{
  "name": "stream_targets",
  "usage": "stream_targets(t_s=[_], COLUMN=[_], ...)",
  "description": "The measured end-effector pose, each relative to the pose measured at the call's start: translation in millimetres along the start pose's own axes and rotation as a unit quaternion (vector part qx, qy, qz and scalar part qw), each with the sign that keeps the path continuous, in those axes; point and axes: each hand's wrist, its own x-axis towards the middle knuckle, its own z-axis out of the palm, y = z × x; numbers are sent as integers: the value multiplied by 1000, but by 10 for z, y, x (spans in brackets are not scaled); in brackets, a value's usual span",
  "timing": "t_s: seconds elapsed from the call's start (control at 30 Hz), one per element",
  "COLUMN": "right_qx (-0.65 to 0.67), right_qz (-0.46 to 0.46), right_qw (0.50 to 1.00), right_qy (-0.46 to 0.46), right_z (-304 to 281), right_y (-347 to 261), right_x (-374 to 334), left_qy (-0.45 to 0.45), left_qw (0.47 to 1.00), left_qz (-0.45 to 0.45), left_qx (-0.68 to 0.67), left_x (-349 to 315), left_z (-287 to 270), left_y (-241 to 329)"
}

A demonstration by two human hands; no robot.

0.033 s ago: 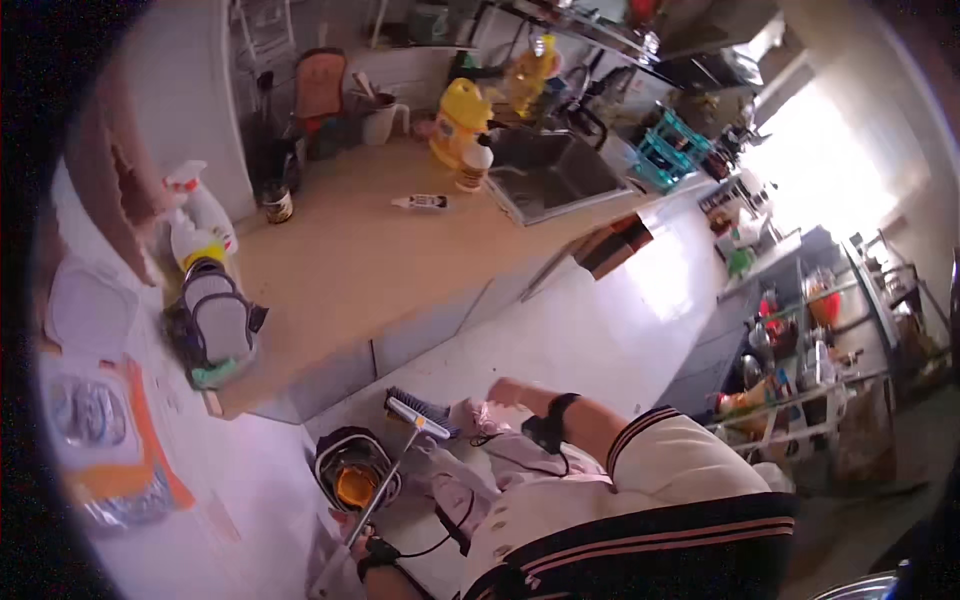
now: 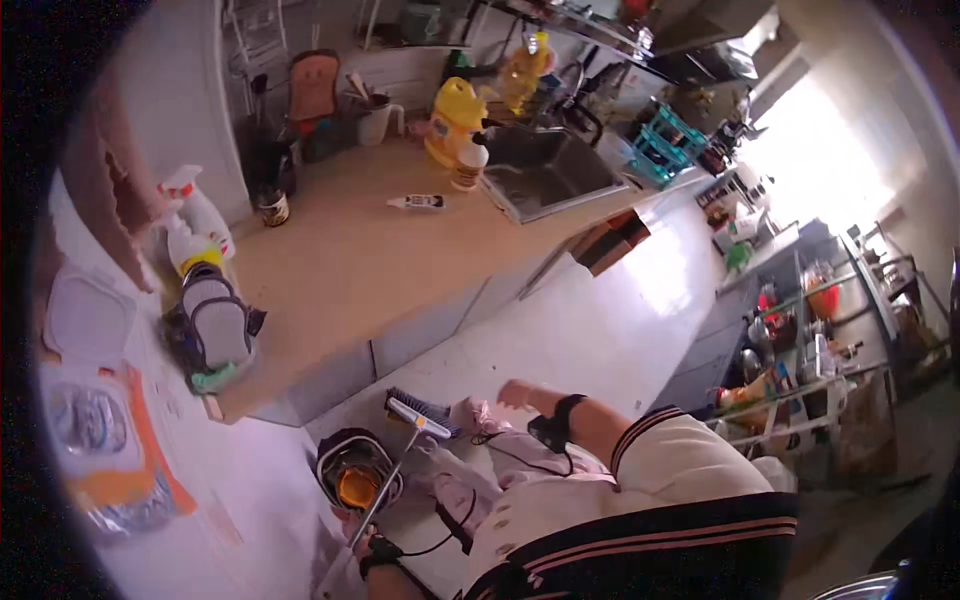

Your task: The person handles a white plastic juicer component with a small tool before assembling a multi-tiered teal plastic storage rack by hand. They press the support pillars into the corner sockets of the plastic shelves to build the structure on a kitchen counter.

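A long-handled floor brush (image 2: pixel 418 416) with a white head and dark bristles stands on the pale floor. My left hand (image 2: pixel 352 528) is closed round its grey pole near the lower edge, partly in shadow. My right hand (image 2: pixel 517 394) holds nothing and hangs over the floor to the right of the brush head, fingers loosely apart. Black bands with cords circle both wrists. Just left of the pole is a round dark-rimmed container (image 2: pixel 330 465) with an orange thing (image 2: pixel 358 487) inside. Pale pink cloth (image 2: pixel 468 492) of my clothing shows below my right hand.
A wooden counter (image 2: pixel 330 280) runs ahead, carrying a yellow jug (image 2: pixel 455 118), a white bottle (image 2: pixel 468 165), a small tube (image 2: pixel 417 202) and a spray bottle (image 2: pixel 205 215). A metal sink (image 2: pixel 550 175) is set into it. Crowded shelves (image 2: pixel 800 350) stand at right.
My right hand has shifted slightly right, and its fingers show more spread. The left hand and brush stay in place.
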Motion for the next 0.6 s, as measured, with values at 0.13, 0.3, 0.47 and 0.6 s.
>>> stream_targets(t_s=[0.13, 0.3, 0.47, 0.6], right_qx=[186, 261, 371, 400], right_qz=[117, 88, 94, 66], right_qw=[975, 960, 913, 900], right_qy=[-36, -59, -140, -160], right_z=[207, 452, 256, 218], right_y=[112, 105, -15, -83], right_x=[-651, -854, -649, -734], left_qy=[-56, -52, -67, -78], left_qw=[994, 993, 982, 959], left_qz=[86, 89, 121, 111], left_qx=[-26, -51, -132, -247], left_x=[95, -138, -100, -63], left_z=[-299, -238, 62, 56], left_y=[-251, -295, -141, -256])
